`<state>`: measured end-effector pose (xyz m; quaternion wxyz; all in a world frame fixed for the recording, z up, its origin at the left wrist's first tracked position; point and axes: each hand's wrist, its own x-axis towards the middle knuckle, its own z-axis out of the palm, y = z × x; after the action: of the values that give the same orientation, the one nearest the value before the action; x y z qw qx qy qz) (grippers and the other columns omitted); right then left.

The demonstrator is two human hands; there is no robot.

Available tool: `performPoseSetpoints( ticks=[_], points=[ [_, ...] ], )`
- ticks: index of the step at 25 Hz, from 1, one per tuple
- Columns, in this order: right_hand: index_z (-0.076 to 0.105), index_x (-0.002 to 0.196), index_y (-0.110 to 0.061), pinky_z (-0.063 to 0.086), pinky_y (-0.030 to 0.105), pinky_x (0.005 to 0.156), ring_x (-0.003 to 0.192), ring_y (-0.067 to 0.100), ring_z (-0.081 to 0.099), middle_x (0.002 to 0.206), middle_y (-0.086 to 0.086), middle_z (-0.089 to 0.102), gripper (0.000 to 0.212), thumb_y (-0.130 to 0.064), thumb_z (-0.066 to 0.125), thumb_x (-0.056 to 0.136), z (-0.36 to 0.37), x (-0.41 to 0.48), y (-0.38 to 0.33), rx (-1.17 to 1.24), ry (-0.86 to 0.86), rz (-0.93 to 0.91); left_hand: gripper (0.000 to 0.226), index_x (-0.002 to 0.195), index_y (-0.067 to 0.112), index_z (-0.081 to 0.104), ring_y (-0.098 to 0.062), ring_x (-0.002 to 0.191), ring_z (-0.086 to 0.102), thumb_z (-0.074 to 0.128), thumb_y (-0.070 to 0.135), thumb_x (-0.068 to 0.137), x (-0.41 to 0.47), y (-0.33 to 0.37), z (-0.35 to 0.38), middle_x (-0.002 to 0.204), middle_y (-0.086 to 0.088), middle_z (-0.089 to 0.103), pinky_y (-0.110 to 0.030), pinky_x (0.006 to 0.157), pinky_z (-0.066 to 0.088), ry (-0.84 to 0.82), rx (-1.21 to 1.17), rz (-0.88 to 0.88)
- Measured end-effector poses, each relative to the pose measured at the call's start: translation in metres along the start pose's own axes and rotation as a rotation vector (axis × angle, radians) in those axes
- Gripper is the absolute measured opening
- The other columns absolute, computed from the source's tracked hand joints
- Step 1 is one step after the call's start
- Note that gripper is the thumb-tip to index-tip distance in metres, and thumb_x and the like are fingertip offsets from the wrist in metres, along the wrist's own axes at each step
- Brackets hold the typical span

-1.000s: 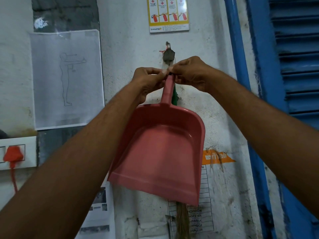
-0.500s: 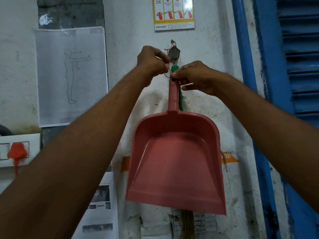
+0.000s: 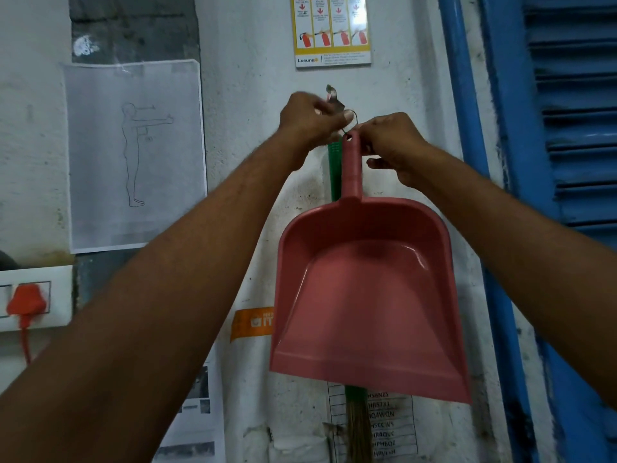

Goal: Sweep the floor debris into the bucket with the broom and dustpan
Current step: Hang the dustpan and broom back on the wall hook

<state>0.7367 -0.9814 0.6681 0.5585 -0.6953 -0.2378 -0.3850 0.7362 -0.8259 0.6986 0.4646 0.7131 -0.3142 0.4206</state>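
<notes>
Pink dustpan (image 3: 364, 295) hanging just below wall hook (image 3: 332, 95), handle top pinched in right hand (image 3: 390, 148); left hand (image 3: 312, 118) pinching thin wire loop (image 3: 354, 119) at hook; green broom (image 3: 334, 168) behind dustpan, below hook.

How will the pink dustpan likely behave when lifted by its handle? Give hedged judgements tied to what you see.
The dustpan looks like thin moulded plastic, so probably light and fairly stiff. The right hand pinches only its handle tip, the left hand its wire loop, so the wide pan may swing or twist. Its glossy inside could be slippery.
</notes>
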Motion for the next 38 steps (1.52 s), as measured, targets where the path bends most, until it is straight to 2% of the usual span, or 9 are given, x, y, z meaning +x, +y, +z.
performPoseSetpoints(
  ticks=[3,7,16,19,21,23,25,29,38],
  points=[
    [0.071,0.082,-0.017,0.054,0.027,0.069,0.073,0.007,0.068,0.077,-0.002,0.072,0.014,-0.018,0.064,0.093,-0.005,0.005,0.0,-0.035,-0.016,-0.021,0.017,0.094,0.007,0.074,-0.017,0.08,0.078,0.078,0.023,0.091,-0.008,-0.004,0.004,0.095,-0.01,0.077,-0.029,0.076,0.064,-0.102,-0.121,-0.129],
    [0.074,0.097,-0.002,0.054,0.023,0.063,0.074,0.011,0.063,0.083,0.007,0.068,0.021,-0.02,0.063,0.097,-0.009,0.019,-0.004,-0.104,0.039,-0.079,0.011,0.086,0.009,0.072,-0.017,0.078,0.077,0.075,0.017,0.093,-0.004,0.0,0.008,0.093,-0.01,0.076,-0.027,0.071,0.064,-0.046,-0.206,-0.132],
    [0.072,0.098,0.008,0.054,0.029,0.055,0.062,0.021,0.059,0.074,0.012,0.064,0.022,-0.011,0.065,0.089,0.014,0.061,-0.027,-0.144,0.126,-0.039,0.023,0.074,0.018,0.065,-0.022,0.076,0.074,0.068,0.025,0.095,0.042,-0.02,0.019,0.081,-0.003,0.072,-0.044,0.071,0.064,0.41,0.048,-0.074],
    [0.07,0.1,0.006,0.054,0.026,0.048,0.06,0.021,0.058,0.077,0.012,0.065,0.025,-0.016,0.061,0.091,0.02,0.068,-0.03,-0.19,0.16,-0.048,0.02,0.078,0.015,0.068,-0.021,0.079,0.073,0.068,0.027,0.095,0.049,-0.026,0.017,0.082,-0.001,0.072,-0.044,0.073,0.063,0.404,0.082,-0.065],
    [0.067,0.102,0.003,0.04,0.018,0.035,0.061,0.021,0.057,0.086,0.013,0.065,0.023,-0.015,0.059,0.092,0.019,0.072,-0.029,-0.15,0.188,-0.032,0.018,0.083,0.013,0.07,-0.02,0.083,0.072,0.067,0.026,0.095,0.052,-0.024,0.016,0.084,-0.001,0.071,-0.043,0.078,0.062,0.372,0.09,-0.046],
    [0.066,0.097,0.001,0.033,0.016,0.037,0.055,0.019,0.051,0.082,0.013,0.063,0.016,-0.011,0.058,0.09,0.017,0.074,-0.028,-0.124,0.183,0.001,0.019,0.088,0.009,0.073,-0.021,0.084,0.072,0.067,0.026,0.095,0.053,-0.021,0.016,0.086,-0.003,0.072,-0.041,0.078,0.063,0.343,0.097,-0.057],
    [0.062,0.079,-0.004,0.031,0.015,0.039,0.048,0.015,0.044,0.07,0.01,0.056,0.009,-0.003,0.059,0.087,0.013,0.073,-0.026,-0.145,0.13,0.044,0.016,0.088,0.005,0.073,-0.025,0.078,0.075,0.065,0.018,0.092,0.056,-0.021,0.015,0.085,-0.009,0.075,-0.043,0.069,0.065,0.32,0.025,-0.127],
    [0.057,0.064,-0.008,0.034,0.015,0.034,0.035,0.009,0.046,0.063,0.007,0.055,0.028,-0.003,0.065,0.091,0.012,0.071,-0.015,-0.218,0.024,0.116,0.018,0.093,0.004,0.072,-0.019,0.056,0.065,0.055,0.007,0.097,0.046,-0.031,0.016,0.077,-0.009,0.07,-0.024,0.048,0.053,0.175,-0.118,-0.29],
    [0.063,0.078,-0.005,0.046,0.024,0.048,0.047,0.011,0.057,0.073,0.01,0.068,0.017,-0.011,0.068,0.093,0.021,0.057,-0.002,-0.003,0.11,0.135,0.006,0.09,0.021,0.063,-0.029,0.092,0.071,0.059,0.024,0.094,0.025,-0.044,0.014,0.097,-0.007,0.071,-0.045,0.083,0.063,0.167,0.113,-0.224]
  ],
)
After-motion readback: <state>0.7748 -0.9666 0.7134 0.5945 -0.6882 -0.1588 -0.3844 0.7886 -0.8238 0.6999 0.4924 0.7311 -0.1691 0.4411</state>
